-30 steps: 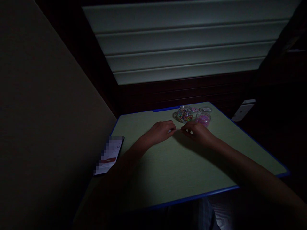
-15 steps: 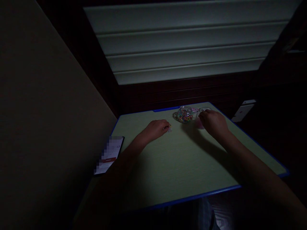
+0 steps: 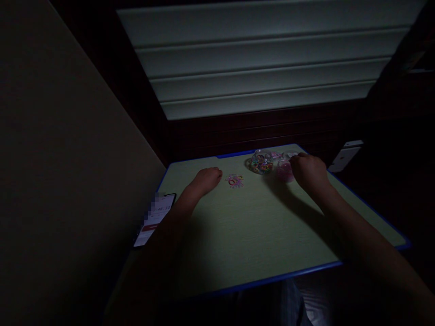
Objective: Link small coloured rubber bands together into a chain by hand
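Observation:
My left hand (image 3: 205,180) rests on the green desk (image 3: 244,226) with its fingers curled and nothing showing in them. Just to its right lies a small loose tangle of pink and multicoloured rubber bands (image 3: 234,181). My right hand (image 3: 310,173) hangs at the far side of the desk, its fingers reaching toward a clear lid (image 3: 290,154). It is right next to a clear tub of pink bands (image 3: 284,172), partly hiding it. A round glass jar of multicoloured bands (image 3: 262,163) stands left of the tub.
A small pink packet (image 3: 276,155) lies behind the jar. A smartphone (image 3: 157,219) sits at the desk's left edge, near my left forearm. A white phone (image 3: 345,156) lies beyond the right edge. A pale wall rises on the left, and a blind covers the far window.
My left hand has moved left, away from the band tangle, which now lies fully visible on the desk. My right hand has shifted slightly right, past the pink tub.

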The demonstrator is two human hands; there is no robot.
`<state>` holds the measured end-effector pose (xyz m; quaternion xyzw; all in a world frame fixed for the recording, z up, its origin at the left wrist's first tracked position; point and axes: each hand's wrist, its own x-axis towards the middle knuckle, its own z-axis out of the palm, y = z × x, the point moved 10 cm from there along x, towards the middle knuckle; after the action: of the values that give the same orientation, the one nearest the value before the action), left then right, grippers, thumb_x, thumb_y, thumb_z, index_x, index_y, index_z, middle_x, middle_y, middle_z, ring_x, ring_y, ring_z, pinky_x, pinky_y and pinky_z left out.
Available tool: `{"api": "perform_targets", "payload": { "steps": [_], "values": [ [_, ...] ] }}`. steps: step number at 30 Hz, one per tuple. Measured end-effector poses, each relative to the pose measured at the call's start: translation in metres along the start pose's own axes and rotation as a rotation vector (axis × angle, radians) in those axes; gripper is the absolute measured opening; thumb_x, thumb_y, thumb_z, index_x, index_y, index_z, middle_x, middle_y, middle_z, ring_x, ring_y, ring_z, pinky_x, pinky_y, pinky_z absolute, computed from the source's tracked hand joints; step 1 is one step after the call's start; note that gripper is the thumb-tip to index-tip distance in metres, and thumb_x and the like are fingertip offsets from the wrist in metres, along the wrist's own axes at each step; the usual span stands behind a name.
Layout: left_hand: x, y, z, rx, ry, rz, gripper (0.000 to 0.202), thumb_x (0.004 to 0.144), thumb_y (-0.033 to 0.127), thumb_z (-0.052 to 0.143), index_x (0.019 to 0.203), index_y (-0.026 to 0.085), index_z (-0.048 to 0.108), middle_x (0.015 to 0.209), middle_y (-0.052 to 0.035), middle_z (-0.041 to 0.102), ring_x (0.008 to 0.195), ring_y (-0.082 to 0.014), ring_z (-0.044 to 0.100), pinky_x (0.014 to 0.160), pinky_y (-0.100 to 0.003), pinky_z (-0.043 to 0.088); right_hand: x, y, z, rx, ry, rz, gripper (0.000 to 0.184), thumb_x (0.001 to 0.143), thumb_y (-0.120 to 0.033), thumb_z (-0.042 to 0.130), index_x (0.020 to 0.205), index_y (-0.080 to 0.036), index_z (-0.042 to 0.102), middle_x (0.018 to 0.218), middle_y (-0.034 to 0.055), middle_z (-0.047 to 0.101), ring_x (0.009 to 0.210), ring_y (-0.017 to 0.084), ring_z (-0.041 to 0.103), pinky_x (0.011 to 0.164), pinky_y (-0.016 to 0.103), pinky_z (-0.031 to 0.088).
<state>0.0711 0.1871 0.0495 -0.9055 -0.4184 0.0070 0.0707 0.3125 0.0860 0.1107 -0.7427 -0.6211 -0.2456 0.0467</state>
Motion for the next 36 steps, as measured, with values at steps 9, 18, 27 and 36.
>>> {"api": "perform_targets", "payload": {
  "steps": [9,18,27,36],
  "values": [
    [-0.001,0.0,0.01,0.056,-0.046,-0.006,0.029,0.088,0.022,0.036,0.093,0.017,0.065,0.101,-0.01,0.063,0.087,-0.0176,0.06,0.075,-0.027,0.044,-0.001,-0.003,0.0,0.018,-0.016,-0.003,0.032,0.086,-0.02,0.036,0.088,-0.012,0.067,0.086,0.0144,0.065,0.071,0.019,0.06,0.055,0.029,0.028],
    [0.002,0.002,0.014,0.104,-0.022,0.012,0.03,0.089,0.017,0.033,0.093,0.015,0.062,0.1,-0.0111,0.063,0.086,-0.019,0.061,0.074,-0.029,0.045,-0.002,-0.005,-0.003,0.05,-0.01,-0.019,0.033,0.089,-0.022,0.035,0.086,-0.012,0.066,0.086,0.0132,0.065,0.07,0.02,0.059,0.054,0.028,0.025],
    [-0.002,0.012,-0.003,0.087,0.036,-0.021,0.026,0.088,0.012,0.031,0.104,0.015,0.052,0.108,-0.0113,0.057,0.089,-0.0187,0.06,0.072,-0.029,0.045,-0.005,-0.019,-0.006,0.163,0.019,-0.086,0.033,0.09,-0.028,0.035,0.089,-0.015,0.066,0.087,0.0098,0.065,0.068,0.017,0.058,0.054,0.028,0.025],
    [-0.009,0.071,-0.03,-0.02,0.144,0.14,0.024,0.094,0.023,0.026,0.102,0.016,0.048,0.103,-0.0077,0.054,0.083,-0.0161,0.057,0.067,-0.027,0.044,-0.017,-0.063,-0.013,0.501,0.005,-0.309,0.03,0.09,-0.032,0.041,0.1,-0.017,0.065,0.096,0.0082,0.066,0.074,0.015,0.059,0.062,0.024,0.036]
  ]
}}
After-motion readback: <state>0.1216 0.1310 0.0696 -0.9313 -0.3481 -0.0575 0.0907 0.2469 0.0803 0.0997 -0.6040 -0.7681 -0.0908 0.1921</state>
